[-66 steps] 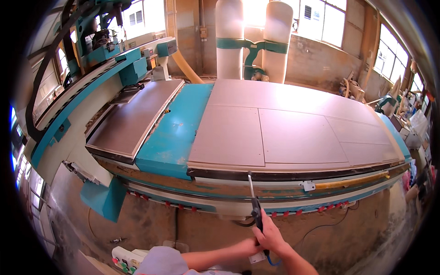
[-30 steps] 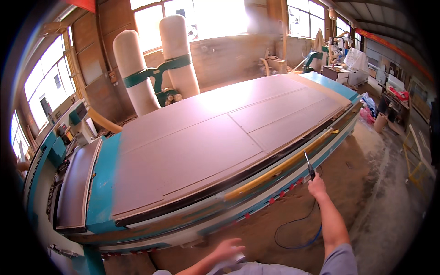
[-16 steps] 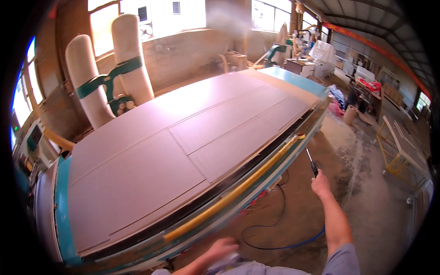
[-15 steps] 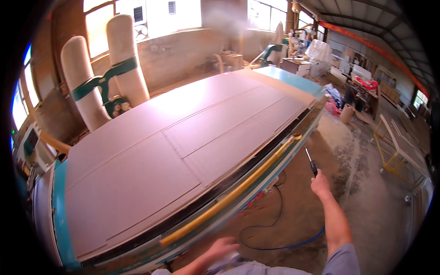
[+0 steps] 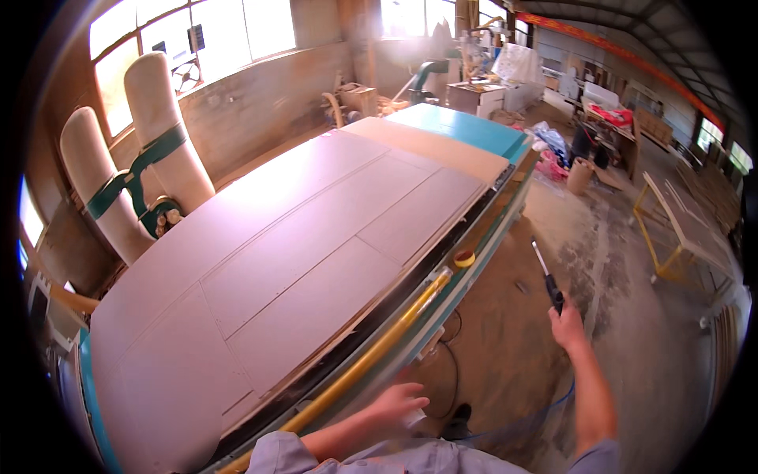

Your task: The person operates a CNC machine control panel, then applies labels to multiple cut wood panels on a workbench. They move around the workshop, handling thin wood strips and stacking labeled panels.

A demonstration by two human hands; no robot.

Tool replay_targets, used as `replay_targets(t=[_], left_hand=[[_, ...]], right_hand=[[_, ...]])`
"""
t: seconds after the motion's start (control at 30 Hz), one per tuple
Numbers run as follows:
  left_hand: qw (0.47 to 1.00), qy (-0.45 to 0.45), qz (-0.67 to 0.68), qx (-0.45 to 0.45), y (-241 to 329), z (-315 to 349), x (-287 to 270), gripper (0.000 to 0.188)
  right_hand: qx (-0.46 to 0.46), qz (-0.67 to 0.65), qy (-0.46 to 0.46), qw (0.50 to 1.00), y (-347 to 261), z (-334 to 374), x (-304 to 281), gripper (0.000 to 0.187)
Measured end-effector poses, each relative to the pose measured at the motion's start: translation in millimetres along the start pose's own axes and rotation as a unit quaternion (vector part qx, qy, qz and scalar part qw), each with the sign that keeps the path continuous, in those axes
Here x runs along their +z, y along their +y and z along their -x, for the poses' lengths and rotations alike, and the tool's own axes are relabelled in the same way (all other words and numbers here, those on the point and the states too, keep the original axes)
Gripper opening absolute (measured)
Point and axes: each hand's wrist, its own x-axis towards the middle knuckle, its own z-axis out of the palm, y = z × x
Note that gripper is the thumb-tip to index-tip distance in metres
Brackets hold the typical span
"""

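My right hand (image 5: 568,324) is closed round the black handle of an air blow gun (image 5: 551,284), whose thin metal nozzle points away from me over the floor. A blue hose (image 5: 545,412) trails below my forearm. Close to my body, my left hand (image 5: 395,404) hangs beside the table edge, slightly blurred, its fingers stretched out; a small white patch shows just under them. Grooved pale panels (image 5: 260,276) lie across the big machine table. Along its near side runs a yellow tube (image 5: 371,359), with a roll of yellow tape (image 5: 464,258) near its far end.
Two tall dust-collector bags (image 5: 162,118) stand beyond the table at left. The table's far end shows a turquoise surface (image 5: 466,125). To the right is a yellow-framed trolley (image 5: 667,245). A brown bin (image 5: 580,175) and heaped cloths stand farther back. Dust covers the floor (image 5: 497,332).
My view has shifted to the right and forward along the table, so the panels appear farther left. The blow gun stays in my right hand. My left hand has moved slightly right and up.
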Motion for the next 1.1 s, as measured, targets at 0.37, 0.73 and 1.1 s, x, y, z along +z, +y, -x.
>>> replay_targets(t=[0.37,0.73,1.1], left_hand=[[0.993,0.075,0.078,-0.045,89,-166,49,0.059],[0.977,0.070,0.195,-0.051,149,-356,21,0.058],[0.787,0.503,0.344,-0.097,188,-404,-38,0.044]], right_hand=[[-0.399,-0.070,-0.313,0.859,-58,-152,87,0.050],[-0.517,-0.052,-0.471,0.713,-127,-320,102,0.050],[-0.187,-0.175,-0.383,0.887,54,-761,307,0.007]])
